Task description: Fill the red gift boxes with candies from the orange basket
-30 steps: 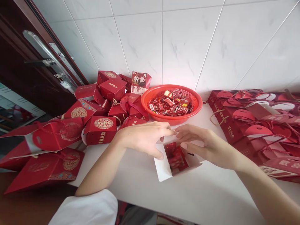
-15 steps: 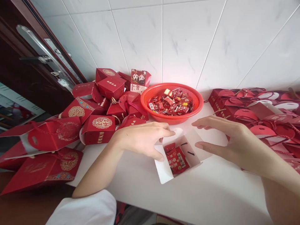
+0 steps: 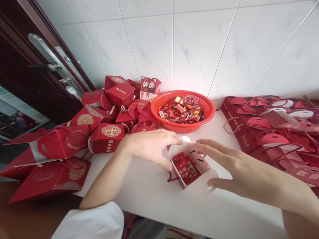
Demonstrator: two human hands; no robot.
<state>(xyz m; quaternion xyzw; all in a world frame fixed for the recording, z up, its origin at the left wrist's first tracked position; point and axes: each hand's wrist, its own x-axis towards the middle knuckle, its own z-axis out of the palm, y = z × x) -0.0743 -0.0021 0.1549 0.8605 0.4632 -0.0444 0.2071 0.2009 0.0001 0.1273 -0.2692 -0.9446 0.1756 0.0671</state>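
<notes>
An opened small box (image 3: 203,168), white inside, stands on the white table (image 3: 154,196). Red printed packets (image 3: 187,169) lie in it, and a red cord shows at its left side. My left hand (image 3: 152,146) is at the box's left wall, thumb and fingers apart around that side. To the right, my right hand (image 3: 231,166) is spread, its fingertips close to the right flap and wall. Whether those fingertips touch the box is hard to tell.
A red plastic basket (image 3: 183,127) of wrapped sweets stands behind the box against the tiled wall. Red gift boxes (image 3: 107,137) are piled at the left. Rows of red boxes with cord handles (image 3: 246,132) fill the right. A dark door is at far left.
The box's side flaps have been raised from their outward spread, and a red cord now shows at the left. My right hand has moved left and slightly down toward the box.
</notes>
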